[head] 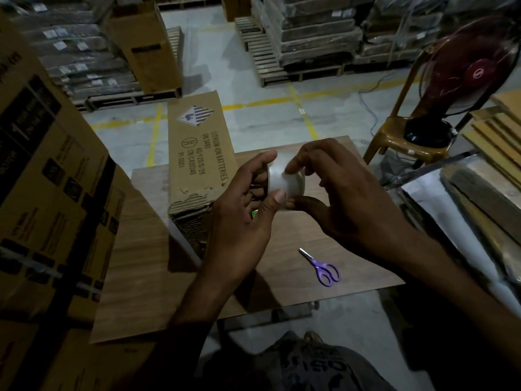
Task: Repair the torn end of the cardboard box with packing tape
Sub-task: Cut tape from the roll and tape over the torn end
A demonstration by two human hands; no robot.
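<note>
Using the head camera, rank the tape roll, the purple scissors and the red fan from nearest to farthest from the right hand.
1. The tape roll: pinched by the right hand itself, above the table.
2. The purple scissors: lying on the table, on the person's side of that hand.
3. The red fan: on the chair, past the table's far right corner.

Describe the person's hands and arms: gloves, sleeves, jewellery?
Left hand and right hand are bare: no gloves, and no rings or watch that I can see. The forearms are bare too, with no sleeves showing. Nearer the elbows the picture is too dark to tell.
</note>
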